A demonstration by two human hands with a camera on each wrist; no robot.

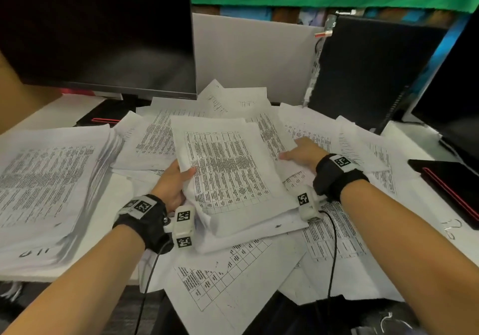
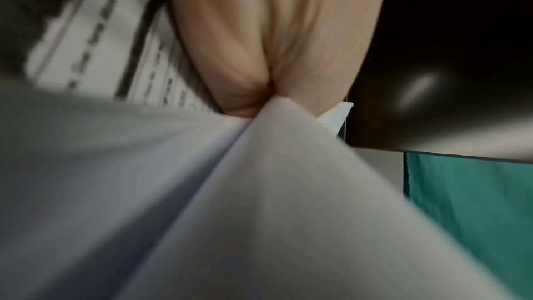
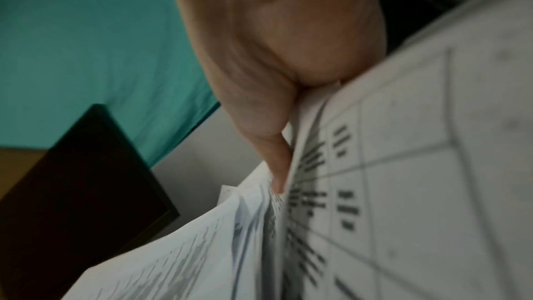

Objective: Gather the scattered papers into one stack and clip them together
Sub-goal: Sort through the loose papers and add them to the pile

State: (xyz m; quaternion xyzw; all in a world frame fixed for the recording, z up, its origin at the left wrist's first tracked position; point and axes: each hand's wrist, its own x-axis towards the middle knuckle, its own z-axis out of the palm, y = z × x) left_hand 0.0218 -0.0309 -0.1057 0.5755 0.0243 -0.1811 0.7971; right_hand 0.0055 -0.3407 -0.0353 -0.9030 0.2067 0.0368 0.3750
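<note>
Papers [image 1: 228,169] | partial bundle held mid-desk over loose sheets [image 1: 233,277] | left hand [image 1: 172,183] pinches left edge, right hand [image 1: 302,153] grips right edge | risk: uneven edges, sheets may slip or crease when squared | clip not seen

Landmark: held sheaf of papers [image 1: 228,169], centre of desk [image 1: 64,113], lying on top of loose scattered sheets [image 1: 233,283] that spread under it, in front of it and to its right. Left hand [image 1: 172,183] at the sheaf's left edge, right hand [image 1: 302,153] at its right edge. Thick paper stack [image 1: 49,192] left of the sheaf, apart from it. Monitor [image 1: 98,29] behind-left of the sheaf. Partition panel [image 1: 254,55] directly behind. Computer tower [image 1: 368,70] behind-right. Second monitor [image 1: 456,96] far right, a flat device [image 1: 451,184] on the desk right of the sheaf.
</note>
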